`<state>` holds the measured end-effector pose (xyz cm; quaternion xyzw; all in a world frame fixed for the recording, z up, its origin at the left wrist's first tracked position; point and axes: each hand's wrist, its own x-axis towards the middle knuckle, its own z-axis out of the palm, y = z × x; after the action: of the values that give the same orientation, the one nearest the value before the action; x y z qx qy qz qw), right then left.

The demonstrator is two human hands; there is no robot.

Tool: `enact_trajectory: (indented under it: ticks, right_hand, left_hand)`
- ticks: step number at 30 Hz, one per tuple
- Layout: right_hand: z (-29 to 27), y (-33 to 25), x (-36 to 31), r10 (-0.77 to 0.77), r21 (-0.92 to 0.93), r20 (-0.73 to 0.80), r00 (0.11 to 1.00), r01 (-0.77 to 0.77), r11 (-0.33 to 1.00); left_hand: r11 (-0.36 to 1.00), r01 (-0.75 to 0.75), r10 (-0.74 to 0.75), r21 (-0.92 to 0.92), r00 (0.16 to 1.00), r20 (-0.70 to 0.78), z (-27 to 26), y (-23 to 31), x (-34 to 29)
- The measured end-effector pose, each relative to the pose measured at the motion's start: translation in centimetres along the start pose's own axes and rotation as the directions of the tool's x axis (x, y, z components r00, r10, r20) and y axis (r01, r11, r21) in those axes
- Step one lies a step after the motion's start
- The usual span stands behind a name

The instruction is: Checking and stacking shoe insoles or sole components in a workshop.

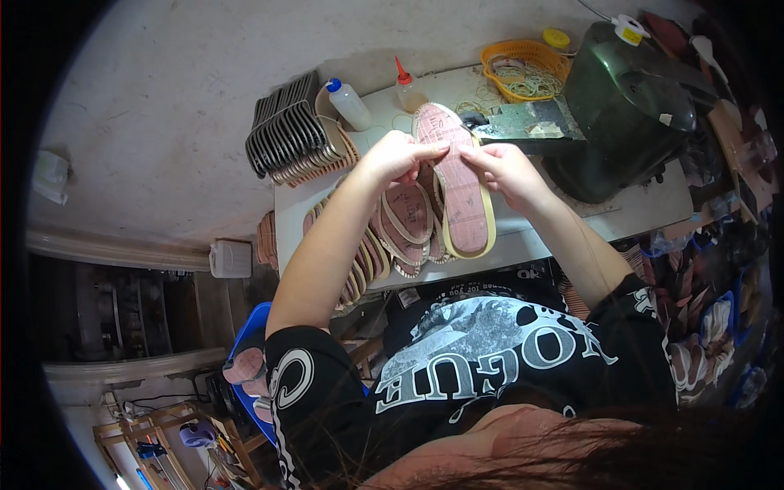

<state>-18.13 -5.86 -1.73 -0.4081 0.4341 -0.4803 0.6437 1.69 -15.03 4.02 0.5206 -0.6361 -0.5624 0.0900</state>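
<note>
A pink shoe insole (468, 214) with a cream rim is raised over the table's front edge, its toe end pointing away from me. My left hand (398, 159) grips its left edge near the middle, thumb on the pink face and fingers curled. On the opposite edge, my right hand (505, 170) pinches it with the thumb on top; the fingers underneath are partly hidden. More pink insoles (406, 214) with pale stitched-looking edges lie in a pile just behind and left of the held one. A leaning row of insoles (359, 273) runs below my left forearm.
A green machine (633, 106) stands at the right, its arm reaching toward my hands. Along the table's back are black sole-shaped pieces (284, 122), a blue-capped bottle (349, 108), a red-tipped bottle (410, 94) and a yellow basket (523, 51). A blue bin (255, 331) sits lower left.
</note>
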Motion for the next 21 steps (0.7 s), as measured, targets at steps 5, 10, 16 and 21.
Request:
enact_trajectory:
  ticks: [5,10,16,21]
  right_hand:
    - [0.4,1.0,-5.7,0.320,-0.024,0.267,0.909,-0.326,0.945]
    - [2.5,1.8,-7.2,0.211,0.240,0.174,0.962,-0.249,0.938]
    - [3.7,1.9,-5.2,0.052,0.413,0.080,0.995,-0.081,0.907]
    - [4.3,1.9,-3.2,0.052,0.464,-0.018,0.998,-0.038,0.885]
  left_hand:
    - [0.999,-0.042,0.038,-0.030,0.994,-0.107,0.6,-0.1,0.9]
    - [0.993,-0.054,0.039,-0.108,0.990,-0.134,0.2,0.3,1.4]
    - [0.985,-0.020,-0.010,-0.173,0.985,-0.170,-0.8,0.6,3.7]
    - [0.990,0.012,-0.025,-0.144,0.996,-0.087,-2.7,1.6,5.6]
